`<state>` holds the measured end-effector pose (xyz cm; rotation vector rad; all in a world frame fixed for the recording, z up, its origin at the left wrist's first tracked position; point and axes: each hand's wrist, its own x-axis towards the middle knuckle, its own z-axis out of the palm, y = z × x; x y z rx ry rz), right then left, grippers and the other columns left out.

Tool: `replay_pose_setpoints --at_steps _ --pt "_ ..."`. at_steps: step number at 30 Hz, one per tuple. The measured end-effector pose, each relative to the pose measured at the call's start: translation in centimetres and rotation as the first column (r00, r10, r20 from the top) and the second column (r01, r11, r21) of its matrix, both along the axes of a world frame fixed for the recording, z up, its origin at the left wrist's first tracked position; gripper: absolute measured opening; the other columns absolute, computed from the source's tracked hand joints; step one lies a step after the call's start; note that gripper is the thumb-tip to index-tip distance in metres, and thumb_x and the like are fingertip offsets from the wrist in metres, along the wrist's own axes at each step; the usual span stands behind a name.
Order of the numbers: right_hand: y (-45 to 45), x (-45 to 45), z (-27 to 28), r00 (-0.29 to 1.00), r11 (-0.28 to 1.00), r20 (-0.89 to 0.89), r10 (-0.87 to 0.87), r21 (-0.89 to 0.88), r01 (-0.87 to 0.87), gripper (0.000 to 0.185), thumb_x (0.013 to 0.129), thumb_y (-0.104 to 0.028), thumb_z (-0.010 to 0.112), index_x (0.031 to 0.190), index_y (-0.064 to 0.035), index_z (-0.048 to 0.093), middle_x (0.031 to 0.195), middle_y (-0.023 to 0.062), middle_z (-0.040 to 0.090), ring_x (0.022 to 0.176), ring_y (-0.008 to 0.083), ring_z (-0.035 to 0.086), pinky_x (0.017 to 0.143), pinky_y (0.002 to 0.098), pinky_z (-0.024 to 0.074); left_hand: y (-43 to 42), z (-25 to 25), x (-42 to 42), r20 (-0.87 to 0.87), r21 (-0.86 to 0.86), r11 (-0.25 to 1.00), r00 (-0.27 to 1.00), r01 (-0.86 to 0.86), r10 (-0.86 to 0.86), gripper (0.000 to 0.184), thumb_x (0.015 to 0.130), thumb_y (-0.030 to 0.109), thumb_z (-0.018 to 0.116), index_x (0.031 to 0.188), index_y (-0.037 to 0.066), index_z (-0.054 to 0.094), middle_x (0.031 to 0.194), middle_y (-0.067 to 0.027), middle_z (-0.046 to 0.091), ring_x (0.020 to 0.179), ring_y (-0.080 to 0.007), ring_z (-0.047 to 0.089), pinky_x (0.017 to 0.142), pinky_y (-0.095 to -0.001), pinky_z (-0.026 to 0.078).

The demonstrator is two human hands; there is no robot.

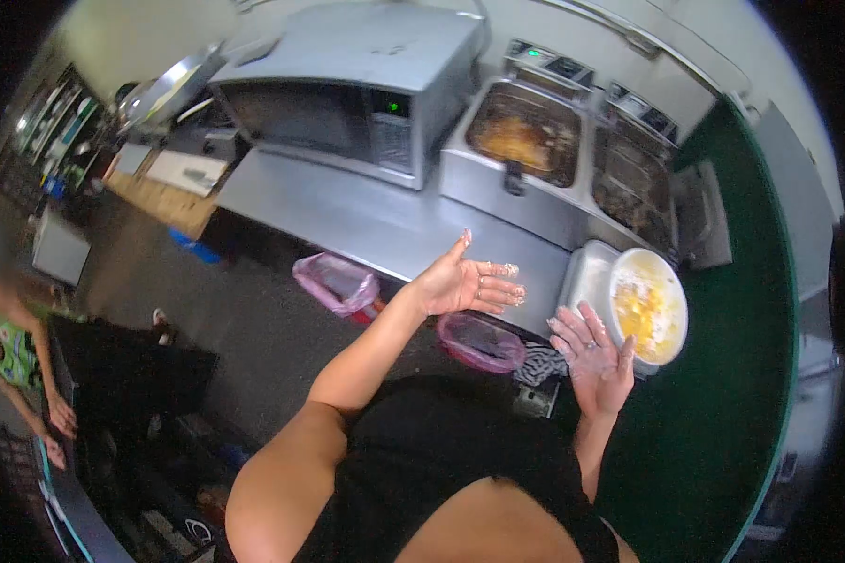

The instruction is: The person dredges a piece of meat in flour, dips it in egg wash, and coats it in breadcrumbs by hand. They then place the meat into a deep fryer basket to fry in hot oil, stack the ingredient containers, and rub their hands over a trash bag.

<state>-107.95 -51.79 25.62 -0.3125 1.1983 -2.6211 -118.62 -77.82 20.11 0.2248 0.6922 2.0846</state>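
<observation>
My left hand (pixel 468 283) is held palm up in front of the steel counter (pixel 376 220), fingers spread, with crumbly batter on the fingertips. Nothing lies in it. To the right, my right hand (pixel 593 355) is also open and empty, its fingers and palm coated in white flour or batter. It is nearest to a white bowl (pixel 683 314) holding yellow and white food. The bowl rests partly over a pale tray (pixel 587 272) at the counter's right end. Whether the right thumb touches the bowl's rim I cannot tell.
A microwave (pixel 300 117) stands on the counter, left of a two-basin fryer (pixel 516 202) with food in dark oil. Pink-lined bins (pixel 338 284) sit below the counter edge. A green partition (pixel 737 281) borders the right. Another person's arms (pixel 38 361) show at far left.
</observation>
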Motion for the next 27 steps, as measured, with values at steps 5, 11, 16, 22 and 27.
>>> replay_pose_setpoints --at_steps 5,11,16,22,27 --pt "-11.6 -2.8 -3.6 0.938 0.954 0.241 0.249 -0.229 -0.194 0.075 0.090 -0.054 0.034 0.135 0.0061 0.025 0.139 0.0253 0.029 0.126 0.0360 0.035 0.101 0.0445 0.0332 -11.9 -2.7 5.4 0.022 0.021 0.975 0.975 -0.222 0.222 0.091 0.083 0.071 0.017 0.133 -0.004 0.033 0.132 -0.0252 0.040 0.121 -0.0355 0.043 0.101 -0.0445 0.035" --pt "-24.3 -3.8 -14.4 0.733 0.919 0.593 0.332 -0.379 -0.110 0.047 0.090 -0.026 0.050 0.124 0.0054 0.041 0.130 0.0218 0.043 0.122 0.0349 0.042 0.102 0.0432 0.0358 -28.7 -7.6 15.5 -0.074 -0.507 0.573 0.694 -0.645 0.716 0.060 0.093 0.045 0.037 0.125 -0.005 0.043 0.122 -0.0198 0.052 0.111 -0.0286 0.053 0.098 -0.0392 0.040" --pt "-30.7 -1.4 -21.0 0.608 0.957 0.759 0.233 -0.292 -0.003 0.036 0.088 -0.022 0.054 0.114 0.0028 0.051 0.118 0.0157 0.053 0.111 0.0311 0.050 0.099 0.0416 0.0389 -37.5 -10.5 25.1 -0.002 -0.624 0.386 0.496 -0.679 0.868 0.043 0.095 0.029 0.039 0.120 -0.004 0.048 0.117 -0.0180 0.056 0.108 -0.0270 0.055 0.095 -0.0387 0.043" --pt "-37.4 -1.5 -17.2 0.568 0.902 0.715 0.406 -0.415 -0.123 0.053 0.095 -0.039 0.032 0.126 0.0037 0.039 0.130 0.0190 0.044 0.123 0.0350 0.040 0.102 0.0448 0.0339 -41.9 -11.9 29.7 0.252 -0.391 0.330 0.245 -0.859 0.936 0.050 0.095 0.034 0.034 0.123 -0.006 0.044 0.120 -0.0213 0.053 0.109 -0.0315 0.054 0.094 -0.0430 0.044" --pt "-42.3 -3.5 -15.2 0.557 0.860 0.662 0.501 -0.450 -0.239 0.054 0.096 -0.037 0.028 0.131 0.0037 0.033 0.132 0.0195 0.042 0.125 0.0352 0.039 0.102 0.0451 0.0332 -43.7 -12.0 26.7 0.289 -0.316 0.352 0.264 -0.881 0.920 0.053 0.095 0.037 0.033 0.125 -0.006 0.041 0.123 -0.0224 0.050 0.110 -0.0332 0.053 0.095 -0.0448 0.042"
